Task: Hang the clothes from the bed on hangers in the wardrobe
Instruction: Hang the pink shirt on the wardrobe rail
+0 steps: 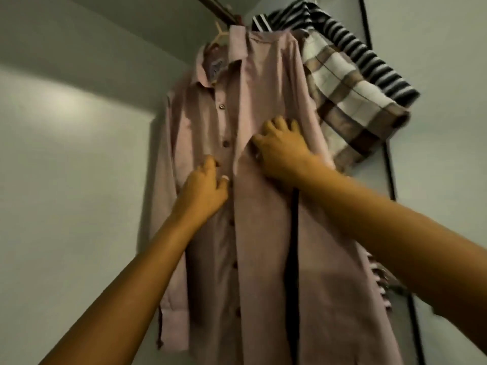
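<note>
A pale pink button-up shirt (261, 219) hangs on a light-coloured hanger (219, 35) from the dark wardrobe rail (218, 7). Its front is unbuttoned and the two edges lie close together. My left hand (204, 189) pinches the button placket at mid-chest, thumb and fingers closed on the cloth. My right hand (280, 148) lies on the other front panel a little higher, fingers curled into the fabric beside the opening. Behind the pink shirt hang a beige-and-brown checked shirt (350, 106) and a black-and-white striped garment (350, 46).
The white wardrobe wall (73, 167) fills the left side. A dark door-frame edge (379, 101) runs down the right, past the hanging clothes. A dark strip hangs down in front of the pink shirt's right half.
</note>
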